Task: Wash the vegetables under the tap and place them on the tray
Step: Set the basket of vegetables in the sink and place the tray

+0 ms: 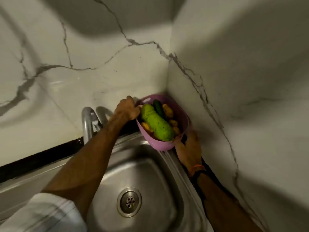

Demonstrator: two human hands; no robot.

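Note:
A pink plastic basket (164,145) sits tilted at the far right corner of the steel sink (150,168), against the marble walls. Inside lie a large light-green gourd (157,124), a dark green cucumber (158,107) and several yellowish potatoes (168,111). My left hand (127,108) grips the basket's far left rim, fingers curled over the edge. At the near right edge, my right hand (190,148) holds the basket, its fingers reaching under the rim. The steel tap (89,121) arches left of my left forearm; no water shows. No tray is in view.
The sink bowl has a round drain (129,201) at its middle. White marble walls with grey veins meet in a corner right behind the basket. A black strip (40,158) runs along the counter behind the sink on the left.

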